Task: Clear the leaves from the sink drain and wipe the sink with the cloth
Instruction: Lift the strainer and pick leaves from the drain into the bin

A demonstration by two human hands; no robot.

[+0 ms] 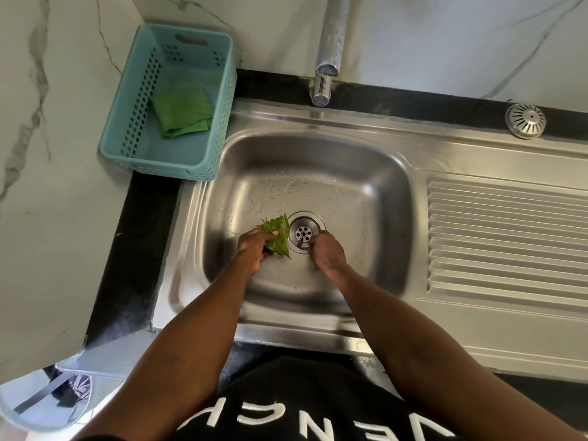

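Leaves bunched in our left hand; our right hand seemingly pinches a scrap at the drain, directly ahead of it.

Brushed steel sink, satin sheen, beaded with water drops on the floor of the bowl. Drain ring polished brighter, perforated metal. Ribbed drainer, same steel, smooth ridges. Tap in shiny chrome, spotted with droplets. Domed metal strainer, slotted and glossy. Basket is teal plastic, matt, latticed walls. Cloth inside, green, soft woven look. Leaves waxy green, veined. Walls glossy white marble-look, grey veins. Counter black, matt.
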